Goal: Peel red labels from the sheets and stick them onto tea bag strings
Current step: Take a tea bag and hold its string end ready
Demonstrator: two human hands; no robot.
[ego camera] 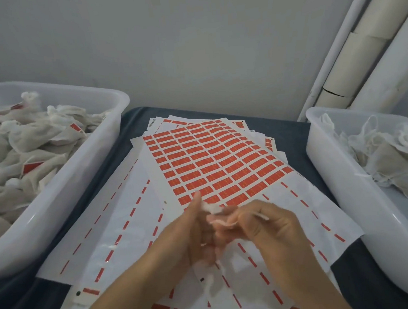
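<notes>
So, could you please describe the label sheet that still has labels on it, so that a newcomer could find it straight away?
Start at the dark table between the two white plastic tubs. A loose pile of white sheets lies there, and the sheet lies on top, just beyond the hands. Its upper part is still a full grid of red labels, while the sheets around it show mostly bare backing with thin red dashes.

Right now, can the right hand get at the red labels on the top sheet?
Not freely: the right hand pinches a string, though the red labels lie uncovered just beyond it with nothing between.
</notes>
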